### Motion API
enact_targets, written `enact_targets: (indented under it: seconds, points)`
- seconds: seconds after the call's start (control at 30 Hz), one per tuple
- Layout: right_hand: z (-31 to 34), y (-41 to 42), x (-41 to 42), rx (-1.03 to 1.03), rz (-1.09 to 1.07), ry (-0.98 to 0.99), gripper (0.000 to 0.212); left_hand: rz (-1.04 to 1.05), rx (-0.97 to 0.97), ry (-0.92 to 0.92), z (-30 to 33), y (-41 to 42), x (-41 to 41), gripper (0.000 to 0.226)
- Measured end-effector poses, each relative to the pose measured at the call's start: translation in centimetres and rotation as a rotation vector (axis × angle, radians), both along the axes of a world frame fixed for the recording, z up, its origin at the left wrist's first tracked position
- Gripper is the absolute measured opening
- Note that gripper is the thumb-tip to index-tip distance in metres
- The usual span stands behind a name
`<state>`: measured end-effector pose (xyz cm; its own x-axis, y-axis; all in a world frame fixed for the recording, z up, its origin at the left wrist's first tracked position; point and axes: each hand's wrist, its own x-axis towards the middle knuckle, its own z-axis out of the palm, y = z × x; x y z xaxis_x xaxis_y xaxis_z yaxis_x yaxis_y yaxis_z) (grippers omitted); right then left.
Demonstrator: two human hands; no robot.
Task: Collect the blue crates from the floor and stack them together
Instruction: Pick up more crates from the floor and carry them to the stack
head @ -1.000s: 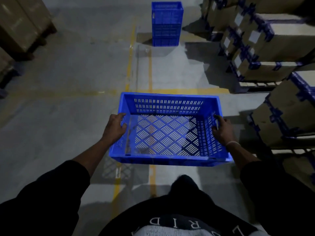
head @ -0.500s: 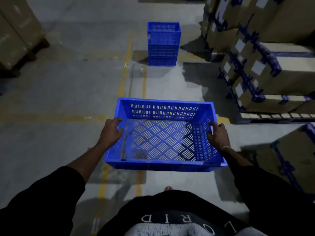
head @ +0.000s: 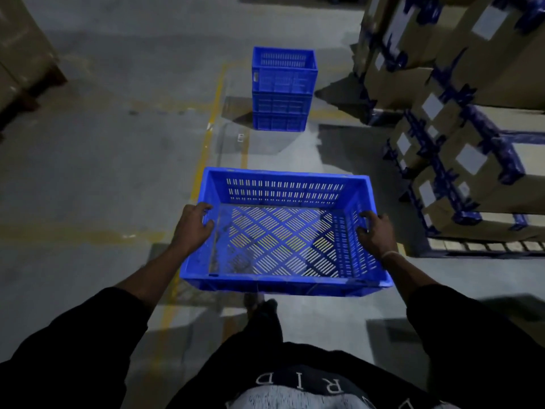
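Blue crate [head: 283, 243] held level, left hand [head: 191, 225] and right hand [head: 376, 231] fingers curled over its side rims.

Cardboard boxes [head: 483, 160] bound with blue tape are stacked on a pallet [head: 483, 247] at right. Yellow floor lines [head: 213, 119] are painted on grey concrete.

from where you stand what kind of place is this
Most likely a warehouse: taped cardboard boxes piled on pallets to the right, yellow lines painted on the concrete floor, and a stack of blue crates ahead.
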<state>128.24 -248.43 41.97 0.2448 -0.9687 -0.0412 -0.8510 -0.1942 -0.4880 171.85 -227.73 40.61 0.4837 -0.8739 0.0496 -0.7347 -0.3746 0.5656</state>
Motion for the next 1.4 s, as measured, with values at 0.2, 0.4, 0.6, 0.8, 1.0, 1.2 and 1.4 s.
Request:
enact_targets:
  seconds: [0.2, 0.4, 0.6, 0.8, 1.0, 1.2, 1.4]
  points:
    - [-0.1, -13.0, 7.4, -0.007, -0.002, -0.02, 0.044, -0.021, 0.033, 0.036, -1.1, -13.2, 8.2, 0.05]
    - [0.5, -24.1, 13.4, -0.017, -0.019, -0.021, 0.045, -0.074, 0.015, -0.008, 0.3, -24.5, 14.4, 0.054]
    - [-1.1, -36.5, 18.5, -0.005, -0.019, -0.023, 0.047, -0.079, 0.002, -0.007, -0.1, -36.5, 19.5, 0.054]
    - [-2.9, -51.9, 23.9, -0.008, -0.01, -0.035, 0.047, -0.05, -0.001, 0.013, -1.2, -51.3, 24.2, 0.055]
    - [-0.7, -65.3, 28.7, 0.012, 0.021, -0.078, 0.047, -0.004, 0.028, 0.021, 0.2, -64.8, 28.8, 0.058]
    - [0.3, -76.4, 32.6, 0.029, 0.051, -0.092, 0.057, -0.018, 0.003, -0.005, 0.8, -75.4, 32.5, 0.057]
    - [-0.7, -88.0, 38.0, 0.064, 0.02, -0.029, 0.058, -0.035, 0.015, -0.001, 0.0, -86.8, 37.3, 0.054]
